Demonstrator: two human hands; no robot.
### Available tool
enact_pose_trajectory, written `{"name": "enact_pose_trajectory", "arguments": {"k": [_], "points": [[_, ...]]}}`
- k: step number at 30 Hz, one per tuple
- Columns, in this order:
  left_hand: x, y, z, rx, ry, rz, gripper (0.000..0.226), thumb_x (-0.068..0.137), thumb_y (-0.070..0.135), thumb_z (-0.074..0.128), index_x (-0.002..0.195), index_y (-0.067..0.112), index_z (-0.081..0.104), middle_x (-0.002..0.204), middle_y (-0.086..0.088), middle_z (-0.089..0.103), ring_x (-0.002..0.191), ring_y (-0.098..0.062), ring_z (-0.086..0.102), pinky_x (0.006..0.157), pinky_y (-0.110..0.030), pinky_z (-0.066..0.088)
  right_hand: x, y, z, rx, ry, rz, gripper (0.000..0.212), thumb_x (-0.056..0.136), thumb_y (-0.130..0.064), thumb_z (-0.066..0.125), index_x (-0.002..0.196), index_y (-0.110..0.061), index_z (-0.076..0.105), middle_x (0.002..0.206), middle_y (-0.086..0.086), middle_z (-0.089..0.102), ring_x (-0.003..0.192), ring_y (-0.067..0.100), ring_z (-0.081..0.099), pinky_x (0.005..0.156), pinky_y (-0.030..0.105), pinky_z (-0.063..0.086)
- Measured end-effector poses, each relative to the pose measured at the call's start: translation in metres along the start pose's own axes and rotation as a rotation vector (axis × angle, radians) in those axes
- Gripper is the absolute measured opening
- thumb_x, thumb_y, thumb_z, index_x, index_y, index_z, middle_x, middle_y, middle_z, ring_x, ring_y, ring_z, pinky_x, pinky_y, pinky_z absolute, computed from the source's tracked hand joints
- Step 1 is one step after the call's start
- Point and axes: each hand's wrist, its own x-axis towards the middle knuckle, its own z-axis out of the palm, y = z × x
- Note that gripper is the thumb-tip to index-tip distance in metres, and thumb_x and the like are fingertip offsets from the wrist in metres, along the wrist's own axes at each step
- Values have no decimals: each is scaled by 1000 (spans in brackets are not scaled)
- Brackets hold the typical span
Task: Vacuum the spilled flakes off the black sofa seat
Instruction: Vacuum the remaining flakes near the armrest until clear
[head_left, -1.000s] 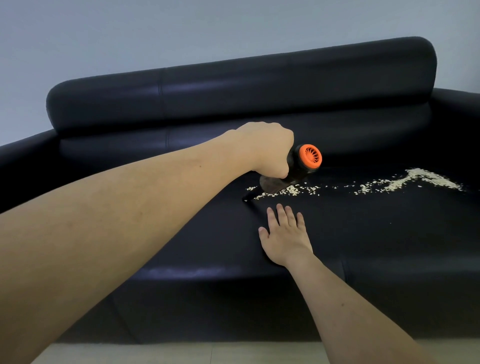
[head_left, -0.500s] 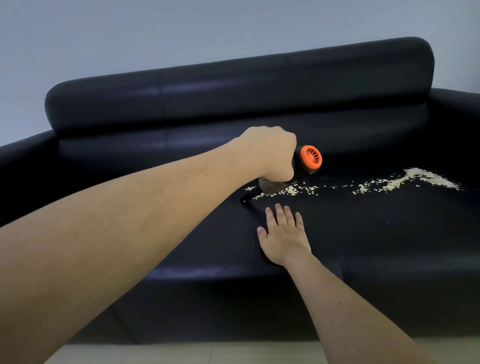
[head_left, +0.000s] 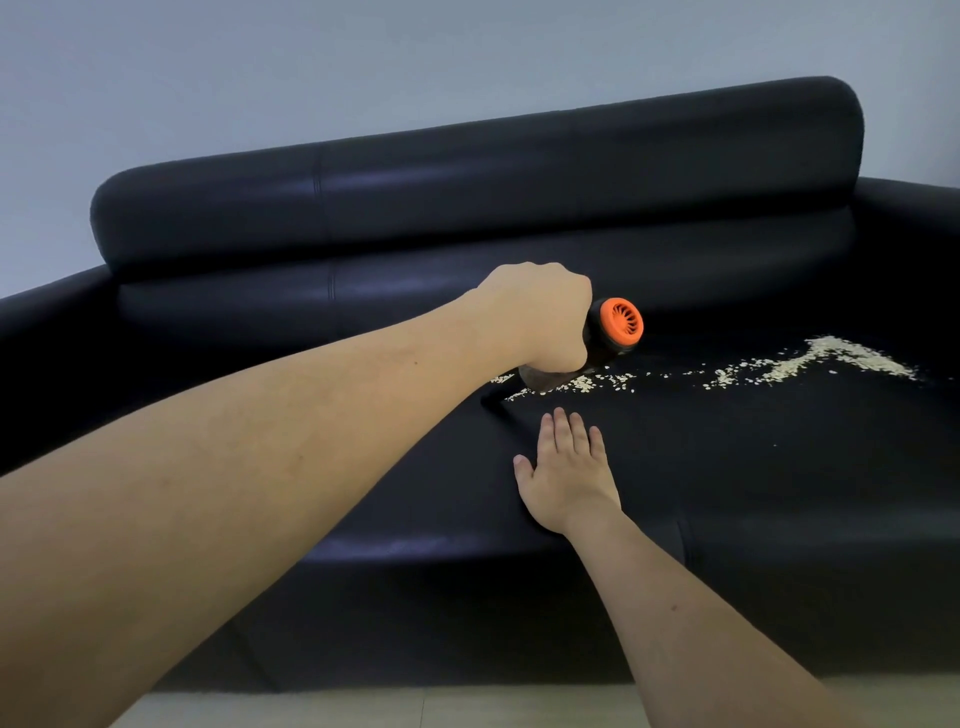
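Left hand (head_left: 535, 317) fingers still wrapped round vacuum (head_left: 613, 332) — nozzle barely shifted; right hand (head_left: 569, 475) flat as before.

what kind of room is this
Probably a living room or lounge at home: a black leather sofa stands against a plain pale wall, with light floor below. The left hand runs a handheld vacuum over spilled flakes.

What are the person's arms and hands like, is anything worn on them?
Both forearms are bare as far as the picture reaches, with no sleeves showing. The left hand and the right hand wear no gloves, and no watch, bracelet or ring shows on wrists or fingers.
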Motion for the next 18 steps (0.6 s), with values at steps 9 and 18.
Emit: {"name": "enact_pose_trajectory", "arguments": {"k": [9, 18], "points": [[3, -14, 11, 6, 17, 3, 19, 86, 33, 63, 82, 20, 49, 72, 5, 48, 59, -13, 45, 53, -29, 34, 0, -1, -2, -15, -10, 16, 73, 105, -50, 16, 159, -5, -7, 168, 12, -10, 155, 27, -11, 125, 45, -5], [3, -45, 32, 5, 30, 18, 26, 88, 45, 62, 87, 22, 51, 72, 8, 45, 72, -21, 52, 62, -33, 38, 1, -1, -2, -28, -12, 19, 73, 105, -51, 15, 159, -7, -6, 168, 10, -10, 154, 27, -12, 125, 45, -6]]}}
